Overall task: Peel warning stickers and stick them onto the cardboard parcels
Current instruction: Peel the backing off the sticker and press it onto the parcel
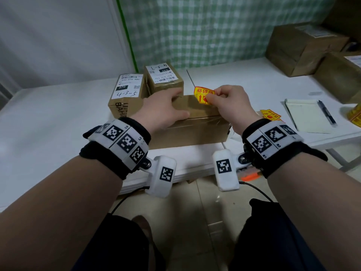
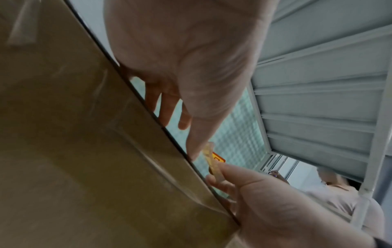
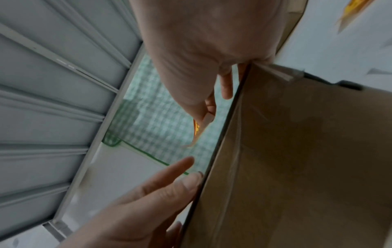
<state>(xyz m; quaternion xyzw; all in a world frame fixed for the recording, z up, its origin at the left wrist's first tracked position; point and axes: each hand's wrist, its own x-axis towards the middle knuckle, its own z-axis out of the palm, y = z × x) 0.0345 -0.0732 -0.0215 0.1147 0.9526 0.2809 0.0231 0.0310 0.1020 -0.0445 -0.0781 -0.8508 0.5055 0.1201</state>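
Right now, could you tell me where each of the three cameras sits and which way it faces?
Head: worn on the head, looking forward and down at the plain brown cardboard parcel on the white table; both forearms, left hand and right hand show.
Left wrist: under the left hand, looking up along the parcel's side.
Right wrist: under the right hand, looking up likewise.
Shared: all three show the yellow-and-red warning sticker in the right hand's grip.

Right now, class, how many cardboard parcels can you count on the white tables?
5. One under the left hand: front parcel. Two behind it: parcel 070, parcel 032. Two far right. Others may lie out of frame.
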